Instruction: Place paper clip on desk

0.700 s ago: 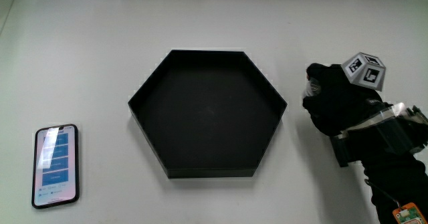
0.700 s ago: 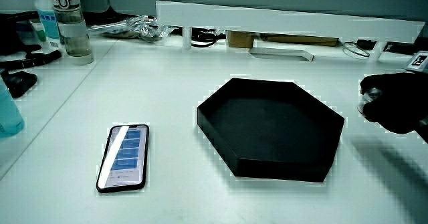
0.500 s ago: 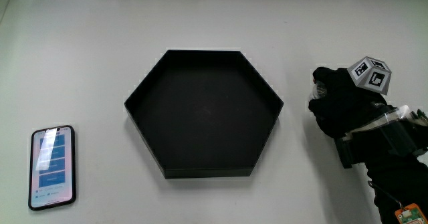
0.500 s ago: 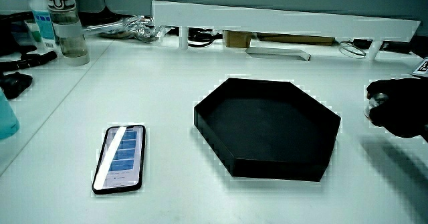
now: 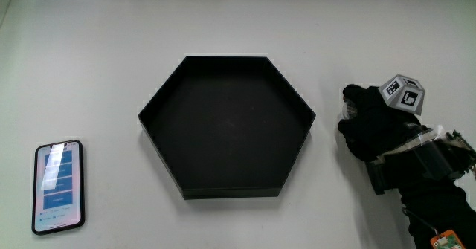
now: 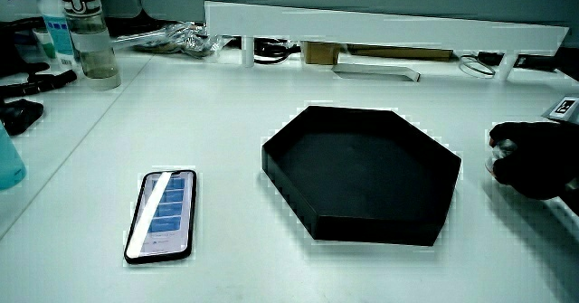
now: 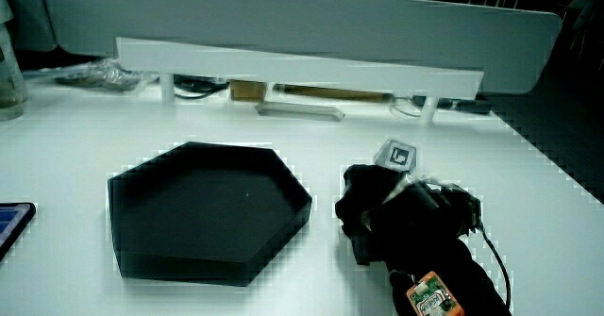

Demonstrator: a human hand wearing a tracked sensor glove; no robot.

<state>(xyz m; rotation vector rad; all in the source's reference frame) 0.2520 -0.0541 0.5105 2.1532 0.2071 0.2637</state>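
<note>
Gloved hand (image 5: 372, 123) rests low on the desk (image 5: 104, 70) just beside the black hexagonal tray (image 5: 227, 126), fingers curled together. Paper clip not visible; cannot tell whether the hand holds it. Phone (image 5: 57, 186) lies well apart from the tray

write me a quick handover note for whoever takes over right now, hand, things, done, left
Hand: low over the bare table beside the black hexagonal tray, fingers curled around something small and pale; likely the paper clip, though it cannot be made out.
Things: the tray looks empty; a phone lies face up beside the tray, away from the hand.
Done: hand brought down close to the table.
Left: no clip visible lying on the table yet; let it go there and lift the hand away.
</note>
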